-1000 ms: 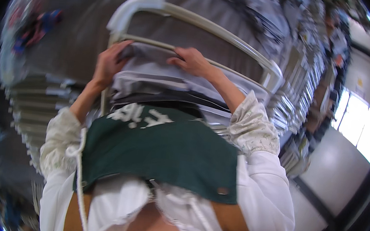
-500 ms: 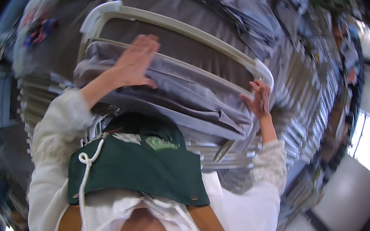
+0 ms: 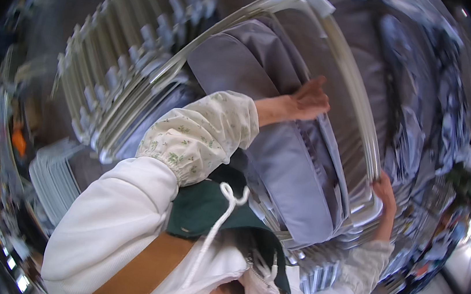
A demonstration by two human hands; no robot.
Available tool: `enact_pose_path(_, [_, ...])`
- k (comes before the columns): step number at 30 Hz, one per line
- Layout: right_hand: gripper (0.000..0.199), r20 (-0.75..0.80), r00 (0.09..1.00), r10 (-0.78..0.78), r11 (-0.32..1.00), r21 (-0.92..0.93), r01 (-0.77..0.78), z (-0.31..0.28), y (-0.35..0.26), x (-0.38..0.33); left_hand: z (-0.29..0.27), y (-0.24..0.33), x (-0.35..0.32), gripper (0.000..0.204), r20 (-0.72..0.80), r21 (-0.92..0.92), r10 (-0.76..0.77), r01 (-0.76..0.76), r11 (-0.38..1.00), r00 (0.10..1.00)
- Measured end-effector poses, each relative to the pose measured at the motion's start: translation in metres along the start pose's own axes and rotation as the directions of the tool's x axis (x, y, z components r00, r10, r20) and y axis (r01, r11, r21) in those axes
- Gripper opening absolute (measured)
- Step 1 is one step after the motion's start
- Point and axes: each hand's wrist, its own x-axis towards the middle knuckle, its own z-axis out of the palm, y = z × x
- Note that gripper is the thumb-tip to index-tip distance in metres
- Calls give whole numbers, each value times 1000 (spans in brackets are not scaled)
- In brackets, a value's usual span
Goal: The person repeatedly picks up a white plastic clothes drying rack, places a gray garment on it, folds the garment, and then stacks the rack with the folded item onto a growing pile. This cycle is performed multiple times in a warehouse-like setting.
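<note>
In front of me lies a folding frame (image 3: 354,82) of cream metal tube with white plastic corner caps. Grey fabric (image 3: 288,164) spans part of it in a loose, creased panel. My left hand (image 3: 309,99) is over the fabric's edge, inside the frame. Its fingers are bent in, and anything between them is hidden and slightly blurred. At the lower right, my right hand (image 3: 384,193) is closed round the frame's tube, next to a white corner cap (image 3: 368,213).
Several similar cream frames (image 3: 110,74) are stacked close together on the left. Another pale stack (image 3: 55,176) stands below them. Crumpled grey-blue cloth (image 3: 408,132) is heaped at the right. Light floor (image 3: 456,271) shows at the lower right.
My view has turned, so the frame now slants steeply instead of lying nearly level. My left hand has gone from spread fingers to bent ones. My right hand has closed on the tube.
</note>
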Motion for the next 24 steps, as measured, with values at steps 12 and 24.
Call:
enact_pose_path(12, [69, -36, 884, -466, 860, -251, 443, 86, -496, -111, -245, 14, -487, 80, 239, -217, -681, 721, 658, 692])
enact_pose_path(24, [41, 174, 410, -896, 275, -508, 816, 257, -696, -72, -262, 160, -646, 52, 344, -819, -856, -569, -72, -386])
